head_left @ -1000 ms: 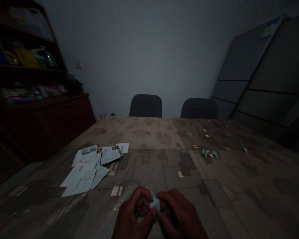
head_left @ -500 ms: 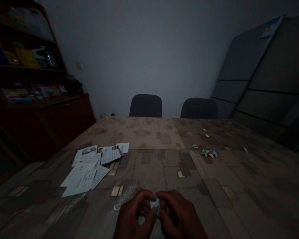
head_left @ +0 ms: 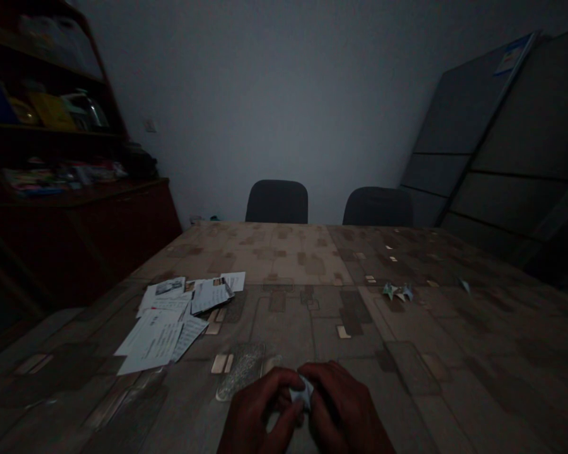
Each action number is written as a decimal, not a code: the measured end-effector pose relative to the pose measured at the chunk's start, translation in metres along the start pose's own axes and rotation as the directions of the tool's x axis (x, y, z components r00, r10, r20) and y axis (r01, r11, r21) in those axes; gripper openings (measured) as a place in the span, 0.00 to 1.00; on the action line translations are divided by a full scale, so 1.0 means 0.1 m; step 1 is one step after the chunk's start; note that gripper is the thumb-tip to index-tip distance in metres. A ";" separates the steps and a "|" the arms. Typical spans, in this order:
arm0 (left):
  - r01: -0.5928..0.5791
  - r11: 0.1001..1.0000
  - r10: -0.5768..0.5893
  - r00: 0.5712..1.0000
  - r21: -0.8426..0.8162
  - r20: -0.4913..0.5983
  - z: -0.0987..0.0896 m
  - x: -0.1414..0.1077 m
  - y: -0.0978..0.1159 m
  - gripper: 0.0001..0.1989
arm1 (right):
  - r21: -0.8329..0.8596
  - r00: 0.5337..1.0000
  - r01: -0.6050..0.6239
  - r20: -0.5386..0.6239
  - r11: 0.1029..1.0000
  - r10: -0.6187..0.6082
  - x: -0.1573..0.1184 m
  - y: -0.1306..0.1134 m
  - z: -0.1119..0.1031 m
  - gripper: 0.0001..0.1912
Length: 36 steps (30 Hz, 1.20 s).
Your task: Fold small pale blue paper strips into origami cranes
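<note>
Close to the near edge of the table, my left hand [head_left: 266, 407] and my right hand [head_left: 341, 403] meet around a small folded piece of paper [head_left: 302, 393]. The paper is pale and comes to a point. My left thumb and forefinger pinch it from the left, while the fingers of my right hand press on its right side. Part of the paper is hidden behind the fingers. Farther off to the right, small folded paper figures [head_left: 397, 291] stand together on the patterned tablecloth [head_left: 293, 328].
A loose pile of printed paper sheets [head_left: 154, 340] lies on the left. Another small paper piece [head_left: 464, 285] rests at the far right. Two dark chairs [head_left: 277, 202] [head_left: 378, 206] stand behind the table. A shelf cabinet [head_left: 137, 208] is at the left.
The folded paper has turned a little between my fingers and shifted slightly right. My left hand has moved slightly right with it. The pile and the paper figures stay put.
</note>
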<state>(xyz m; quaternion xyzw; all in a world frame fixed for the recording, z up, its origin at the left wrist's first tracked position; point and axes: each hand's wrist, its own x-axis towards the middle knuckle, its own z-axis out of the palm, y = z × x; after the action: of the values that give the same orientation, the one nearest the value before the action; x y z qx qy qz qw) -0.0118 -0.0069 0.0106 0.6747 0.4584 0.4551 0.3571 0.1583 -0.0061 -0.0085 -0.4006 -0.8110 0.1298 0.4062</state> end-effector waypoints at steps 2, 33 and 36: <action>0.003 1.000 -0.003 1.000 -0.005 0.016 -0.01 0.01 0.01 0.07 | -0.001 1.000 0.003 -0.005 1.000 -0.003 0.00 0.01 0.00 0.24; 0.115 0.978 -0.116 0.993 -0.176 0.002 0.04 -0.01 -0.01 0.04 | 0.263 0.920 -0.390 0.090 0.882 0.380 0.09 -0.14 -0.08 0.14; 0.135 0.969 -0.140 0.990 -0.205 -0.011 0.05 0.00 0.02 0.04 | 0.224 0.943 -0.333 0.104 0.916 0.317 0.09 -0.13 -0.09 0.12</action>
<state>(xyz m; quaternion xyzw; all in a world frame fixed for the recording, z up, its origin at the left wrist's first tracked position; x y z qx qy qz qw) -0.0067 -0.0080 0.0103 0.5954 0.4597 0.4823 0.4491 0.1543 -0.0085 0.0093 -0.4735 -0.7245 0.3050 0.3974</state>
